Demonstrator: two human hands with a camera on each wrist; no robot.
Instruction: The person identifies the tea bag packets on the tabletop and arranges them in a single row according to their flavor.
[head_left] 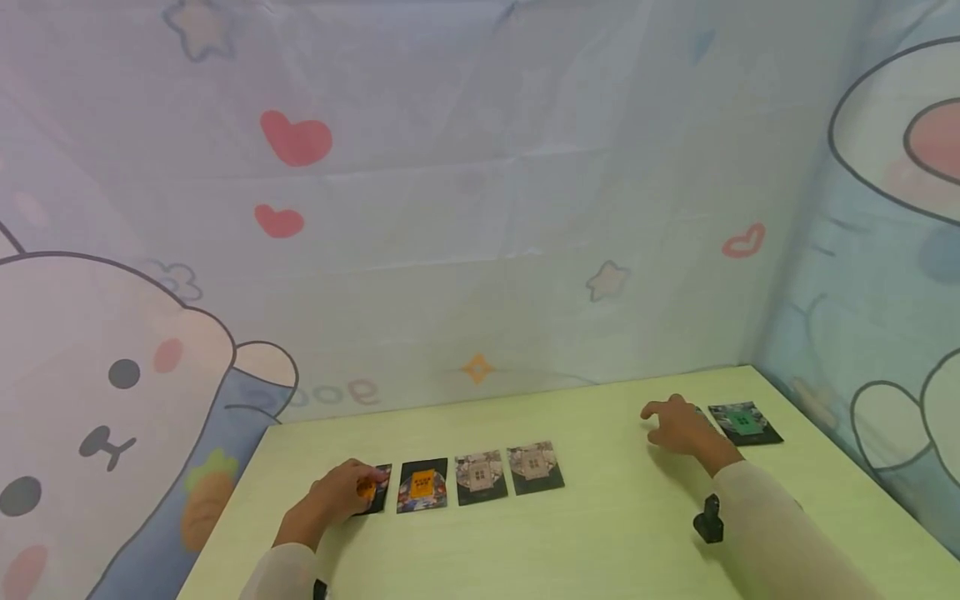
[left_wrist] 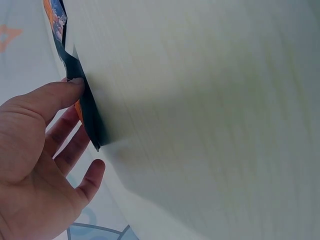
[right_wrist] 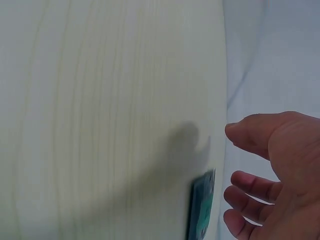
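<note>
My left hand (head_left: 341, 493) is at the left end of a row of flat, dark-edged packets. It pinches the leftmost packet, an orange-labelled one (head_left: 381, 493), partly covered by the fingers. In the left wrist view the thumb lies on the dark side of this packet (left_wrist: 90, 112), with fingers behind it. Beside it lies another orange-labelled packet (head_left: 422, 485), then two packets with pale beige labels, one (head_left: 481, 477) and the other (head_left: 536, 467). My right hand (head_left: 678, 427) hovers above the table at the right, fingers loosely bent and holding nothing. A green packet (right_wrist: 202, 207) lies near it, mostly hidden in the head view.
Another green-labelled packet (head_left: 746, 422) lies near the table's right back corner. The pale yellow-green table (head_left: 480, 554) meets a printed cloth backdrop (head_left: 465, 208) at the back, and a similar cloth (head_left: 810, 333) hangs along the right side.
</note>
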